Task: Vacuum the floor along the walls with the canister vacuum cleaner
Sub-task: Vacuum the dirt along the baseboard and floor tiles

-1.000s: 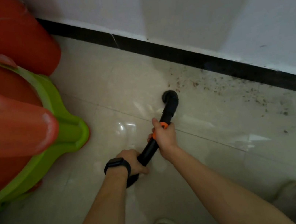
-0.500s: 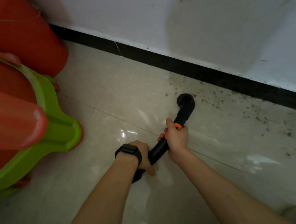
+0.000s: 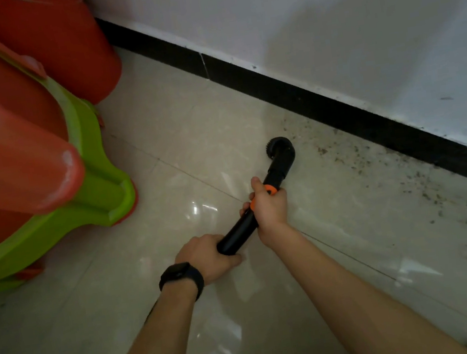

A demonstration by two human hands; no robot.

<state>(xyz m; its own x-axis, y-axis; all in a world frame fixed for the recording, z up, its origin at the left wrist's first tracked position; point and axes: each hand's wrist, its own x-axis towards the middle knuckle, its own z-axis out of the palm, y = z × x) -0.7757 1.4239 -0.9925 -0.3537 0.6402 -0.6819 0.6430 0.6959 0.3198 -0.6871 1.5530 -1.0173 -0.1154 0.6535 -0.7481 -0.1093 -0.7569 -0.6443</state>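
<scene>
Where tiled floor (image 3: pixel 161 145) meets the black baseboard (image 3: pixel 336 102), the vacuum wand (image 3: pixel 236 234) slants toward it, right hand (image 3: pixel 270 209) wrapped around its orange collar (image 3: pixel 270 190), left hand (image 3: pixel 207 256) gripping farther back; the round nozzle (image 3: pixel 281 151), seemingly touching tile, sits near the baseboard among dark specks (image 3: pixel 356 158).

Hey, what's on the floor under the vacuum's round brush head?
The brush head is over pale floor tile, with dark debris scattered just right of it. Whatever lies directly beneath is covered.
</scene>
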